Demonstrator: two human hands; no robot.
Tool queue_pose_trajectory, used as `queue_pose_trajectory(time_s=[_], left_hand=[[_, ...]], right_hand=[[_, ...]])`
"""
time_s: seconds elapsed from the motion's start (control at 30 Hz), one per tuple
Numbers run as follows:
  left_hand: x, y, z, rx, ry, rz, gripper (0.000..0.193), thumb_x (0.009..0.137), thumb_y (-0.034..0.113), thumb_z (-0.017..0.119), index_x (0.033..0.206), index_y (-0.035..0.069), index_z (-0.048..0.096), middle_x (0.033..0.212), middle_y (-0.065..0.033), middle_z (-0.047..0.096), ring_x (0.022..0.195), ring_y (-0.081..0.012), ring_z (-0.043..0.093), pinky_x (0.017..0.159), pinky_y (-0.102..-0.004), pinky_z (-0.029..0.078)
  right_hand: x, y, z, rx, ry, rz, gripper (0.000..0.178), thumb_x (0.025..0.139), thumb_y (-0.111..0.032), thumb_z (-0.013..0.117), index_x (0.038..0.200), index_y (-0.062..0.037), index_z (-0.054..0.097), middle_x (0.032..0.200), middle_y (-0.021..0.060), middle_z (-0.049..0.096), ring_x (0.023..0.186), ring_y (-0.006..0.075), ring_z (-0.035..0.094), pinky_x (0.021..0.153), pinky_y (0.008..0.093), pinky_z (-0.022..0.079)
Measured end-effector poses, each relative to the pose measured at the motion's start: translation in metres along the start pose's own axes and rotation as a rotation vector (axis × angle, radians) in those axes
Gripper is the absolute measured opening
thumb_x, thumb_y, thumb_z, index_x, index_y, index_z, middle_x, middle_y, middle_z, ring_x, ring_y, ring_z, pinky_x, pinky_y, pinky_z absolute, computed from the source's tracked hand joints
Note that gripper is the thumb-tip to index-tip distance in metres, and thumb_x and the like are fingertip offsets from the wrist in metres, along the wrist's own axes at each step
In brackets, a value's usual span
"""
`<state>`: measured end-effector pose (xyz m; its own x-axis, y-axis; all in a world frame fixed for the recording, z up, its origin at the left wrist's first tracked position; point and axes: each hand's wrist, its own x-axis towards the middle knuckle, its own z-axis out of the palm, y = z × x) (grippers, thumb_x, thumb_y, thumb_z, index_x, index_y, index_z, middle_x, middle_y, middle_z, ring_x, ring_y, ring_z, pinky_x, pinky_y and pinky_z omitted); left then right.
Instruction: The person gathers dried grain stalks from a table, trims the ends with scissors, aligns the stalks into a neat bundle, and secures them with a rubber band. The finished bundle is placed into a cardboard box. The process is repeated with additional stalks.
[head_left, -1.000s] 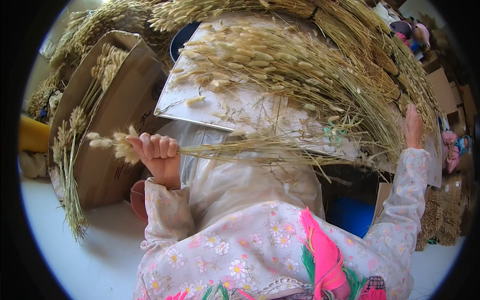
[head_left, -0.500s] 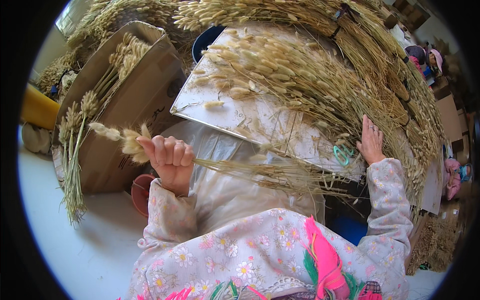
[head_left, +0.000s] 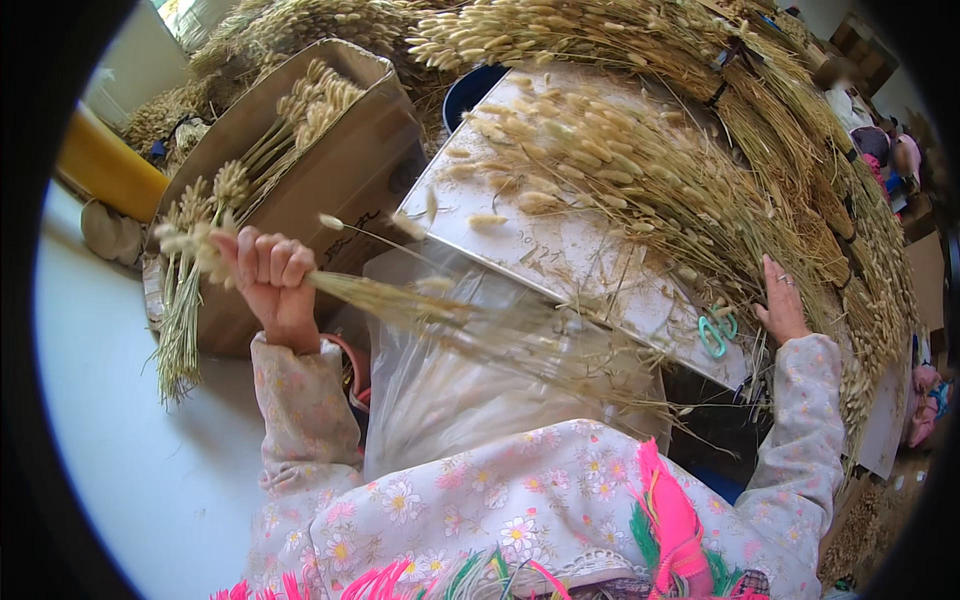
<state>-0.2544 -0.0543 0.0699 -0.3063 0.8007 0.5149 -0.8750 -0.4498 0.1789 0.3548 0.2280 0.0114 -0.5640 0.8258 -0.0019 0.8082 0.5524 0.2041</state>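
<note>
My left hand [head_left: 272, 280] is closed in a fist around a bunch of dried bunny-tail grass [head_left: 385, 298]. Its fluffy heads poke out to the left of the fist, and the long stems trail right across the plastic sheet, smeared by motion. My right hand [head_left: 783, 303] lies with fingers stretched out along the stems of a loose pile of the same grass [head_left: 610, 160] on the white board [head_left: 480, 195]. Just left of that hand rest teal-handled scissors [head_left: 713, 336], their blades partly hidden among scraps.
A cardboard box [head_left: 345, 165] with grass bunches stands at the left. Large tied bundles [head_left: 790, 130] curve along the far right side. Clear plastic sheeting [head_left: 430, 400] covers my lap. Behind the board is a blue bucket [head_left: 462, 95]; a red container [head_left: 355, 365] sits beside the box.
My left hand has moved left with the grass bunch, pulling its stems along toward the box. My right hand stays on the pile, and the whole view has shifted slightly.
</note>
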Motion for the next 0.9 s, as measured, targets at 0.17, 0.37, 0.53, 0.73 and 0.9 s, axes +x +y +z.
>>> queue_pose_trajectory(time_s=[0.17,0.37,0.53,0.73,0.9], left_hand=[[0.038,-0.018,-0.002,0.022,0.009,-0.118,0.054,0.098,0.045,0.041,0.055,0.014,0.034,0.046,0.0063,0.017,0.040,-0.0066,0.013,0.039,-0.0249,0.012],[0.099,-0.065,0.014,-0.068,-0.223,-0.289,0.055,0.099,0.046,0.036,0.054,0.014,0.033,0.047,0.0052,0.017,0.042,-0.0082,0.013,0.041,-0.0259,0.013],[0.125,-0.118,0.038,-0.159,-0.375,-0.320,0.053,0.099,0.045,0.037,0.057,0.013,0.035,0.046,0.0053,0.020,0.040,-0.0069,0.016,0.041,-0.0250,0.016],[0.120,-0.163,0.050,-0.171,-0.397,-0.353,0.055,0.099,0.050,0.033,0.056,0.016,0.033,0.045,0.0060,0.017,0.041,-0.0090,0.013,0.042,-0.0258,0.015],[0.109,-0.200,0.047,-0.108,-0.170,-0.399,0.054,0.098,0.048,0.038,0.056,0.015,0.032,0.047,0.0060,0.018,0.042,-0.0085,0.014,0.041,-0.0261,0.016]], right_hand=[[0.007,-0.019,-0.102,0.196,-0.009,-0.105,0.074,0.072,-0.014,0.073,0.135,-0.0003,0.036,0.130,0.0196,0.047,0.116,0.0348,0.048,0.098,0.0406,0.038],[0.024,-0.123,-0.208,0.777,-0.043,-0.276,0.035,0.082,-0.009,0.059,0.116,-0.0004,0.058,0.117,0.0075,0.055,0.097,0.0148,0.056,0.081,0.0280,0.048],[0.035,-0.207,-0.218,0.913,-0.180,-0.491,0.073,0.081,-0.047,0.066,0.130,0.0039,0.046,0.121,0.0166,0.055,0.103,0.0239,0.057,0.085,0.0341,0.046],[0.033,-0.243,-0.204,1.299,-0.235,-0.396,0.060,0.082,-0.040,0.070,0.123,0.0002,0.053,0.098,0.0057,0.060,0.087,0.0131,0.054,0.074,0.0284,0.044],[0.026,-0.251,-0.196,1.571,-0.257,-0.223,0.019,0.090,-0.023,0.063,0.089,-0.0042,0.066,0.068,-0.0094,0.049,0.063,0.0002,0.038,0.056,0.0203,0.032]])
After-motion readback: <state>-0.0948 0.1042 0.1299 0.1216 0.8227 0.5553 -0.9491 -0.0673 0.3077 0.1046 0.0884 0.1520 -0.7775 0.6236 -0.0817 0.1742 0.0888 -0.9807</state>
